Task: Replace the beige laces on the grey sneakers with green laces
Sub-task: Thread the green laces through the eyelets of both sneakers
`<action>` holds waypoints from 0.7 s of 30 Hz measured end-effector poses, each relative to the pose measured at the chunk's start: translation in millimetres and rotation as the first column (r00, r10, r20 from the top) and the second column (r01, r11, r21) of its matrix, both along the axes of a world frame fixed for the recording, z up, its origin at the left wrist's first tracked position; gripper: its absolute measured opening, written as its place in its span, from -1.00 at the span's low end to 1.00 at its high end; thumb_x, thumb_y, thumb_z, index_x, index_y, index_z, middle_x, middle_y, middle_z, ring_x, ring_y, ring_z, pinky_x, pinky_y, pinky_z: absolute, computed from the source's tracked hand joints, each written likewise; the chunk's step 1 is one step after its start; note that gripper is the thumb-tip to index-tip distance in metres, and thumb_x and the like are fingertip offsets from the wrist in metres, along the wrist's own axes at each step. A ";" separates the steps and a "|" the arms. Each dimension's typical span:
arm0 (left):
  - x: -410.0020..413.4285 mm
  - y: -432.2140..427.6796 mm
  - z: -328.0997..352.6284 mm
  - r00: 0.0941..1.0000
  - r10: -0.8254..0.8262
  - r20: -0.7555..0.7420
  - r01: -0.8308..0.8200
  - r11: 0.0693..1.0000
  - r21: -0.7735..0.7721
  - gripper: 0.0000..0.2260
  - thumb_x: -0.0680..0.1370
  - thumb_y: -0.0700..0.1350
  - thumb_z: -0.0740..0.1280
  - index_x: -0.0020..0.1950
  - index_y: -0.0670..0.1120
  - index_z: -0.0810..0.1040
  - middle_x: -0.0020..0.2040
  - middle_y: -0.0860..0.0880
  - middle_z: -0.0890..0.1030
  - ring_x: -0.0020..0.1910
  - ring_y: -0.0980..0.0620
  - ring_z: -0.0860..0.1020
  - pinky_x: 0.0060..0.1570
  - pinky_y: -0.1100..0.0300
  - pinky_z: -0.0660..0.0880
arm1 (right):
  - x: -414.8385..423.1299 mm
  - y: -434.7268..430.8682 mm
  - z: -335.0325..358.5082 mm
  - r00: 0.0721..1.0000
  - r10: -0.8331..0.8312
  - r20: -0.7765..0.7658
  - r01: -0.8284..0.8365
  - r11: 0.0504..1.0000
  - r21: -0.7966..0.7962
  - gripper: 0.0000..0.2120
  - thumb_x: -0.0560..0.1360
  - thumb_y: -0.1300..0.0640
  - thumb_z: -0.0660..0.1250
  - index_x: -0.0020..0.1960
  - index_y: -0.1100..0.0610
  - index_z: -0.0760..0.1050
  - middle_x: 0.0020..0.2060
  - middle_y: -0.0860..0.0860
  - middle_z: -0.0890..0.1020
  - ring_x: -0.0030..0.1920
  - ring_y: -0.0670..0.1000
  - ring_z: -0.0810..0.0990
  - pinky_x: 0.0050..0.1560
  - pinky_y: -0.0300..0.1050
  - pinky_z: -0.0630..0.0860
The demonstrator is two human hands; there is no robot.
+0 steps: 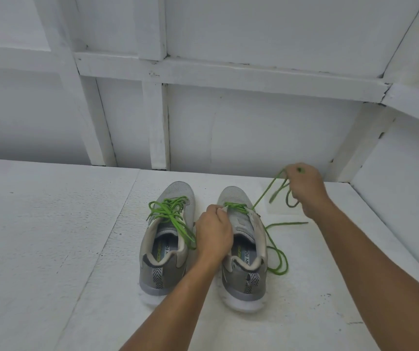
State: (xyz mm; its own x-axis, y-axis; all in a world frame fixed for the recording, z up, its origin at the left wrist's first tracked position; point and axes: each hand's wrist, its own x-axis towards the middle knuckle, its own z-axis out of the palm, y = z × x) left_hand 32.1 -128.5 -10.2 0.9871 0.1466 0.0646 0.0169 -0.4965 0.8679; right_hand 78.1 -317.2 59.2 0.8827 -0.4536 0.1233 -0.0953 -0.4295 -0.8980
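Two grey sneakers stand side by side, toes pointing away from me. The left sneaker (164, 239) carries a green lace (170, 211) tied in a loose bow. The right sneaker (245, 249) has a green lace (274, 252) threaded through its front eyelets, with a long loose end looping on the surface to its right. My left hand (213, 231) pinches the left edge of the right sneaker's eyelet row. My right hand (304, 188) is raised to the right of the toe, pulling the other lace end taut. No beige laces are visible.
The sneakers rest on a white textured board (64, 236). A white wall with raised wooden battens (157, 127) stands close behind. A white side panel (400, 198) closes the right side.
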 end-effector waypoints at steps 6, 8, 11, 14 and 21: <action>0.4 -1.1 -0.2 1.000 -0.009 0.001 0.009 1.000 0.019 -0.71 0.65 -0.13 0.05 0.16 -0.18 0.53 0.03 -0.17 0.59 0.03 -0.13 0.51 -0.01 0.06 0.40 | 6.4 -17.5 14.6 0.997 -0.078 0.018 0.065 0.922 0.382 -0.73 0.49 0.19 0.22 -0.35 0.05 0.25 -0.44 0.00 0.23 -0.52 -0.05 0.13 -0.55 -0.20 0.10; 2.1 -0.2 2.2 0.999 -0.034 -0.010 0.035 0.998 0.049 -0.71 0.64 -0.13 0.06 0.19 -0.17 0.52 0.08 -0.16 0.56 0.07 -0.13 0.50 0.02 0.08 0.39 | 5.3 -18.1 13.1 0.999 -0.035 0.003 0.032 0.938 0.345 -0.75 0.48 0.19 0.24 -0.35 0.07 0.29 -0.43 0.01 0.27 -0.50 -0.05 0.16 -0.53 -0.19 0.13; 9.8 -0.8 14.1 0.993 -0.118 -0.025 0.120 0.978 0.169 -0.67 0.62 -0.14 0.08 0.32 -0.13 0.48 0.26 -0.16 0.47 0.18 -0.14 0.47 0.18 0.06 0.39 | 1.1 -18.2 15.5 1.000 0.020 -0.018 -0.015 0.964 0.264 -0.82 0.46 0.19 0.27 -0.30 0.10 0.36 -0.39 0.04 0.34 -0.45 -0.04 0.24 -0.48 -0.16 0.19; 26.9 -11.7 32.5 0.957 -0.291 -0.012 0.275 0.888 0.368 -0.63 0.58 -0.19 0.13 0.37 -0.07 0.47 0.36 -0.12 0.43 0.27 -0.18 0.42 0.27 -0.02 0.38 | -6.9 -19.9 20.2 0.998 0.066 -0.015 -0.063 0.985 0.163 -0.82 0.46 0.19 0.30 -0.32 0.11 0.43 -0.38 0.05 0.34 -0.40 -0.02 0.25 -0.40 -0.13 0.23; 74.1 -44.9 50.4 0.716 -0.607 -0.345 0.662 0.434 0.611 -0.64 0.57 -0.25 0.19 0.28 0.04 0.58 0.29 0.01 0.55 0.25 -0.07 0.47 0.25 0.01 0.45 | -44.4 -7.8 22.2 0.953 0.275 -0.124 -0.285 0.956 -0.073 -0.84 0.42 0.11 0.29 -0.32 0.14 0.46 -0.28 0.07 0.43 -0.21 0.03 0.36 -0.17 -0.02 0.29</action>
